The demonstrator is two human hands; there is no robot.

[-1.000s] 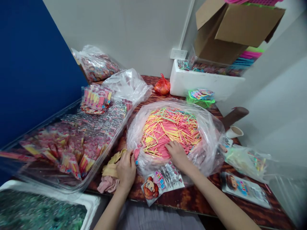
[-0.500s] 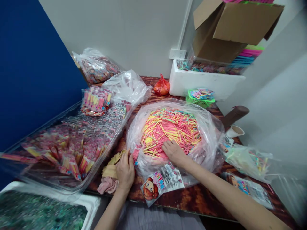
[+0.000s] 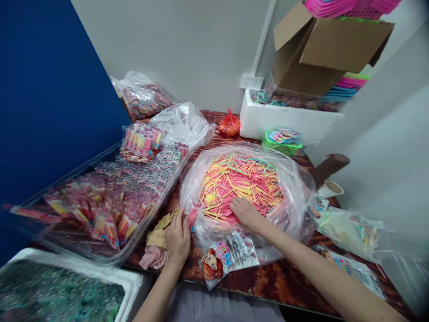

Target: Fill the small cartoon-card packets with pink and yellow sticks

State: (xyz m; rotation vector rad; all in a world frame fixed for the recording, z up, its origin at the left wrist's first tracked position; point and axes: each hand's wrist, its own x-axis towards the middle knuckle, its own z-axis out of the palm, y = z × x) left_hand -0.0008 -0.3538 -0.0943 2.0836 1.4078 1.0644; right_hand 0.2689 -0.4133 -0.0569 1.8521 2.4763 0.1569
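So I'm watching this person working over a big heap of sticks (image 3: 241, 172) that's sitting in a clear bag (image 3: 296, 201). Taking the heap as the clock, the right hand (image 3: 246, 213) is resting at its six o'clock edge, so I'm guessing they're on the picking-out step, and the next move is probably calling for gathering a few without snagging the crossed ones. Those right fingers are half curling and touching the pink sticks, but I'm not seeing whether they're gripping any. The left hand (image 3: 177, 239) is hanging out at eight o'clock, fingers loosely bending, with a packet (image 3: 193, 213) showing right by the fingertips; can't tell if it's getting pinched. A tray (image 3: 142, 230) of packets is sprawling at nine.
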